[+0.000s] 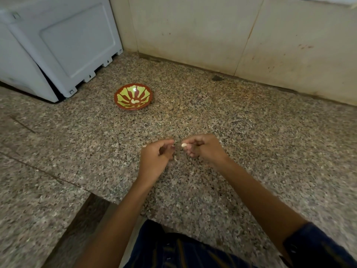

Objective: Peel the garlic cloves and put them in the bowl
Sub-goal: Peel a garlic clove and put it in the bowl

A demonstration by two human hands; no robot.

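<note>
1. The clove is pinched at the fingertips of the right hand, low of centre in the view, just above the bench. Only its pale, rounded tip shows past the fingers; it looks bare and smooth there.
2. I judge it light, firm and small, and likely slick once skinned, so a fingertip pinch across its thicker middle suits it better than a hold near the narrow end.
3. The left hand sits at 9 o'clock of the clove, close but apart from it, fingers curled with thumb and forefinger drawn together. It seems to pinch a thin scrap of skin, but that is too small to be sure of.
4. A wisp of skin, papery and pale, shows just below the left fingers; whether it hangs from them or lies on the bench I cannot tell.
5. The bowl stands at about 11 o'clock of the hands, well apart. It is shallow, round and glossy, with a red-brown rim and yellow-green petal shapes inside, and holds one pale curved clove at its bottom.
6. The bench is speckled polished granite, hard and flat.
7. At 10 o'clock of the bowl stands a white plastic appliance; a stained beige wall of large tiles backs the bench.
</note>
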